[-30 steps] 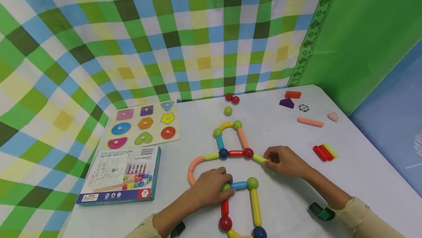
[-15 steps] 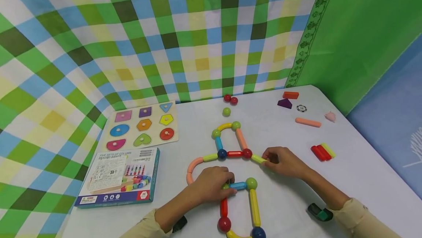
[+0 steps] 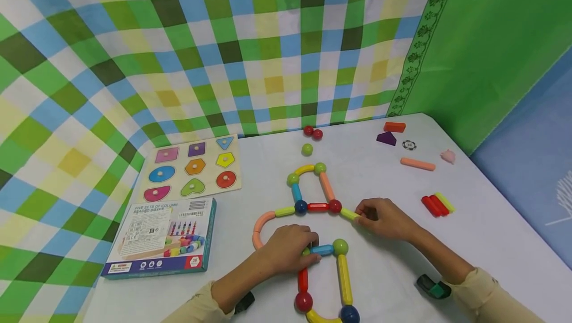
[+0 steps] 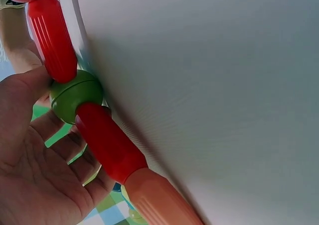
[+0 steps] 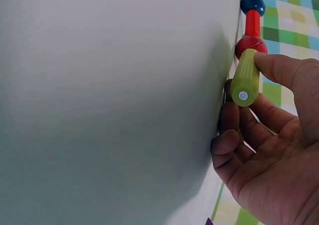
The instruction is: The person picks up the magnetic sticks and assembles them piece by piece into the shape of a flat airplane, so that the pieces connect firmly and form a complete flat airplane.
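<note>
My left hand [image 3: 289, 251] pinches a green ball [image 4: 75, 96] between thumb and fingers. Red rods [image 4: 110, 143] join this ball on two sides in the left wrist view, and a blue rod [image 3: 322, 250] runs from it to another green ball [image 3: 340, 247]. With thumb and fingertips, my right hand [image 3: 388, 218] pinches a yellow-green rod [image 5: 245, 80]. The rod's far end meets a red ball [image 3: 334, 206]; its near end shows a round metal dot. A curved peach piece [image 3: 260, 226] goes partly under my left hand.
A boxed toy [image 3: 161, 238] and a wooden shape puzzle [image 3: 210, 184] lie to the left. At the back are loose red balls [image 3: 308, 130] and a green ball [image 3: 307, 149]. Red rods [image 3: 432, 205], a peach rod [image 3: 417, 164] and a purple block [image 3: 387, 138] lie to the right.
</note>
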Available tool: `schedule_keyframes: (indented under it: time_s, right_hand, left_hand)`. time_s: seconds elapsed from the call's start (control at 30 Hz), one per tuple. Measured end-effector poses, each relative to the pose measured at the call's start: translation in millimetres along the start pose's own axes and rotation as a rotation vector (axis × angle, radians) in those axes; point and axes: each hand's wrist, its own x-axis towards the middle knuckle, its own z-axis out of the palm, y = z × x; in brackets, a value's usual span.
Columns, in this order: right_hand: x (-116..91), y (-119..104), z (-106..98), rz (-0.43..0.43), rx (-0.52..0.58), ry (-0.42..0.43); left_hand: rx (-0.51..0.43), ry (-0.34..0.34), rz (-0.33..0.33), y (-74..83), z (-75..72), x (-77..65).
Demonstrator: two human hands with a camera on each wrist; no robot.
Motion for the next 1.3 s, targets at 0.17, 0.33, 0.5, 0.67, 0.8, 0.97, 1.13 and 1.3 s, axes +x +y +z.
schedule_keyframes:
  time_s: [0.17, 0.33, 0.5, 0.67, 0.8, 0.97, 1.13, 1.3]
  right_hand:
    - [0, 1, -1, -0.009, -0.004, 0.005]
    - [-1, 1, -2, 0.0, -0.007, 0.009]
    - [-2, 2, -2, 0.002, -0.007, 0.017]
    - [-1, 4, 0, -0.018, -0.006, 0.015]
    - [-1, 4, 0, -0.011, -0.01, 0.025]
    - [-1, 1, 1, -0.007, -0.007, 0.027]
    - [-1, 0, -1, -0.016, -0.011, 0.025]
    - [-5, 14, -28, 0.028, -0.05, 0.136]
  left_hand:
    - [0.005, -0.003, 0.014, -0.1, -2.9, 0.4]
    - [0.006, -0.015, 0.024, 0.8, -5.2, 2.2]
    - [0.011, -0.019, 0.057, 5.3, -6.6, 7.2]
    - [-0.004, -0.034, 0.061, 8.1, -8.5, 11.1]
    - [-0.034, -0.02, 0.069, 5.7, -11.3, 14.5]
    - [-0.038, -0.031, 0.077, 5.8, -11.1, 15.5]
    - [-0.029, -0.029, 0.069, 6.7, -9.4, 13.9]
    - [-0.029, -0.026, 0.075, 7.7, -8.6, 13.4]
